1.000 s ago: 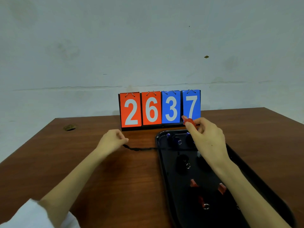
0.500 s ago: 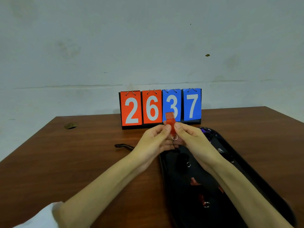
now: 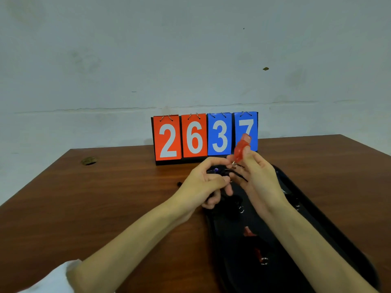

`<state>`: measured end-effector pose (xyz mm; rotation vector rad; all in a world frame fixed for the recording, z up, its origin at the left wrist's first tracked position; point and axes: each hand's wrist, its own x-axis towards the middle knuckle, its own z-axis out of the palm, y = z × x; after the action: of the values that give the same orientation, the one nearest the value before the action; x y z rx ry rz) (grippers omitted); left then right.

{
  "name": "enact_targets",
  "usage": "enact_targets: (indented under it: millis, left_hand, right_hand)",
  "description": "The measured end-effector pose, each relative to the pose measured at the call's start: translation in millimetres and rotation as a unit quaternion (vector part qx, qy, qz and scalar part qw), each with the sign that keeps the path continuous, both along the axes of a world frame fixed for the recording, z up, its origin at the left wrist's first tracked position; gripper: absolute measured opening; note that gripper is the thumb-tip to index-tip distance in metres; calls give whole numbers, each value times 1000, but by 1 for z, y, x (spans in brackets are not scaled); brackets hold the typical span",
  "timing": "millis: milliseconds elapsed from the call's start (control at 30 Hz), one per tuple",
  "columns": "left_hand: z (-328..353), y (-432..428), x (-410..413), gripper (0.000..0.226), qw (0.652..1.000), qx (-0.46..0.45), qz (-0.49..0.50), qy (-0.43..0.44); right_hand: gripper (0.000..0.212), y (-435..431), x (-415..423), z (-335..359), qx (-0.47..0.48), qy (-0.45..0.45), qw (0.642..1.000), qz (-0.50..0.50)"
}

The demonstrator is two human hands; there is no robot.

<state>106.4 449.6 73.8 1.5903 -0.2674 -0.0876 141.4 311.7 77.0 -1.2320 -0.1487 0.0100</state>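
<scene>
right hand [image 3: 260, 178] grip clamped on red whistle [image 3: 241, 150], held up over the tray's [image 3: 313, 204] far end, tilted, its ring [image 3: 234, 163] at the bottom. half a second ago the whistle stood upright in front of the 3 on the scoreboard [image 3: 193, 136], pinched by both hands; now it overlaps the 7 and only the right hand has it. left hand [image 3: 203, 187] has dropped lower, fingers curled, grip closed on black cord [image 3: 241, 176] that runs between the hands. cord end [image 3: 179, 183] lies on tabletop [image 3: 105, 197], closer to the left hand than before. more whistles [image 3: 249, 232] lie in the tray, unchanged.
</scene>
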Motion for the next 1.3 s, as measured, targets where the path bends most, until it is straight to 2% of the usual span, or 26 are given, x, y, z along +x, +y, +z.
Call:
enact_targets:
  millis: [233,400,533,600,667,800,967,1100,1200,1300]
  left_hand:
    - [9,22,1,17,994,108,2,32]
    - [15,37,2,17,982,171,-28,68]
    - [27,48,2,14,958,284,-6,43]
    - [33,53,1,11,933,358,20,-13]
    - [37,57,-1,4,920,383,30,-76]
    - [41,57,-4,6,920,360,17,-153]
    - [34,60,2,10,923,347,9,-166]
    - [33,65,3,11,955,280,-6,-98]
    - [29,66,4,16,985,170,-34,-1]
    - [23,59,5,14,995,57,-63,58]
  right_hand:
    - [30,-4,1,1,86,58,995,-8]
    - [22,-4,4,1,69,75,994,29]
    - [14,-2,2,4,-93,5,996,7]
    - [13,-2,1,6,-206,-36,978,-13]
    - [13,0,-1,5,-298,-61,952,9]
    - [9,4,-4,-4,-387,-84,914,87]
    - [10,4,-7,-2,-392,-121,894,179]
    - [12,5,-8,1,-371,-138,894,210]
    - [10,5,-11,4,-323,-147,906,229]
    - [10,4,-15,7,-249,-114,931,241]
